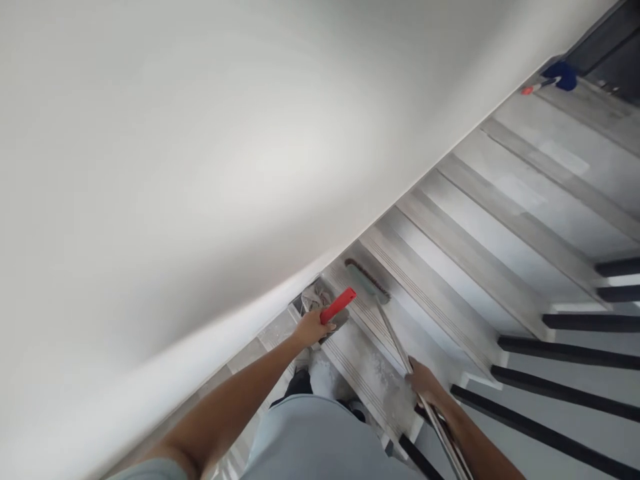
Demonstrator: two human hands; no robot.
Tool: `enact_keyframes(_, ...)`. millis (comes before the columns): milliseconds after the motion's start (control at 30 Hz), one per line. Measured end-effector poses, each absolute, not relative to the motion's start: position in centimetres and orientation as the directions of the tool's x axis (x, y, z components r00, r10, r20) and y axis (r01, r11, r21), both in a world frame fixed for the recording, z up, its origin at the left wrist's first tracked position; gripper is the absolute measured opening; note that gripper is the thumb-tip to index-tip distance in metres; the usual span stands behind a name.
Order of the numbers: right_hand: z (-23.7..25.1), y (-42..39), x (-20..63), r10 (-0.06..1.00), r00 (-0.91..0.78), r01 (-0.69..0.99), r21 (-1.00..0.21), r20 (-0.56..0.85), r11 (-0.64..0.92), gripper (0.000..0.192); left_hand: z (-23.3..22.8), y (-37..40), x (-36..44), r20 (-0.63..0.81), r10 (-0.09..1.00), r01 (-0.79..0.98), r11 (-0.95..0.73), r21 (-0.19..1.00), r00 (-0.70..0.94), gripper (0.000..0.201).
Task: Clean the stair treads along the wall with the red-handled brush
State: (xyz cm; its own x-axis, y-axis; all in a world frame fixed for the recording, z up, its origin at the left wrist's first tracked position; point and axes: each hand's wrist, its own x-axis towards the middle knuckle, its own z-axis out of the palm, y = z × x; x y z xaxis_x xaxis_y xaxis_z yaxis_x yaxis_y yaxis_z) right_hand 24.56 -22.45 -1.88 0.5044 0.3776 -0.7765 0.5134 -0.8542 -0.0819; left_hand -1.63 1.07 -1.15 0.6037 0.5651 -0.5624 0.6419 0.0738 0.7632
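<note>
I look down a grey staircase beside a white wall. My left hand (pixel 311 327) grips the red handle (pixel 339 305) of a dark dustpan (pixel 314 297) that holds grey debris on a step by the wall. My right hand (pixel 424 381) holds the long metal pole (pixel 396 340) of a broom, which also runs along my forearm. The broom head (pixel 367 281), grey-green with reddish bristles, rests on the step just beyond the dustpan.
Steps (pixel 480 267) with ribbed edges descend to the upper right. Black railing bars (pixel 570 353) line the right side. A blue tool with a red-tipped handle (pixel 555 77) lies on the landing below. The white wall (pixel 200 167) fills the left.
</note>
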Motion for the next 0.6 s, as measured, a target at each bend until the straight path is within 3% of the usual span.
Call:
enact_keyframes(167, -5.2, -19.5, 22.0, 0.346, 0.485, 0.532, -0.042, -0.804, -0.845, 0.031, -1.4, 1.1, -1.5, -0.575, 0.564, 0.668, 0.054, 0.742, 0.592, 0.025)
enact_keyframes(333, -2.4, -25.7, 16.6, 0.439, 0.229, 0.435, -0.312, -0.869, -0.845, 0.055, -1.3, 0.9, -1.5, -0.597, 0.571, 0.673, 0.102, 0.732, 0.563, 0.021)
enact_keyframes(433, 0.2, -29.4, 15.9, 0.474, 0.202, 0.307, -0.404, -0.857, -0.862, 0.064, -1.6, 0.9, -1.6, -0.590, 0.566, 0.659, 0.105, 0.745, 0.576, 0.019)
enact_keyframes(600, 0.7, -32.2, 20.0, 0.275, 0.464, 0.218, -0.192, -0.842, -0.957, 0.071, -2.4, 1.0, -1.6, -0.571, 0.580, 0.656, 0.081, 0.751, 0.582, 0.023)
